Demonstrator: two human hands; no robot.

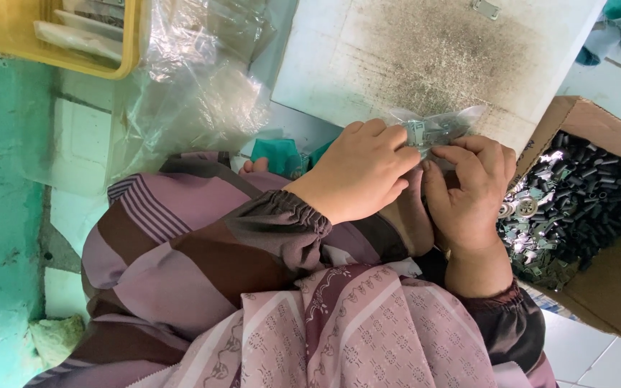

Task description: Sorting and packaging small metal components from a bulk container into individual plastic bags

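Small bag: a clear plastic packet (436, 131) with little metal parts inside, pinched between both hands just above the person's lap, at the near edge of the white board.
Left hand: the left hand (361, 172) is closed over the packet's left end, fingers curled down on it, thumb hidden.
Right hand: the right hand (468, 194) grips the packet's right end, fingertips (461, 152) bent onto the plastic; the two hands touch each other.
White board: a flat white board (425, 50), dusted grey in the middle (it looks well used), lies just beyond the hands.
Cardboard box: an open box (612, 294) sits right of the board, against the right wrist, filled with black tubes and silvery metal bits (576, 201).
Plastic sheeting: loose clear plastic (195, 93) is heaped left of the board.
Yellow tray: a yellow tray (131, 43) lies further left of the board, beyond the plastic.
Clothing: striped mauve and brown sleeves with gathered cuffs (282, 223) sit below the board.
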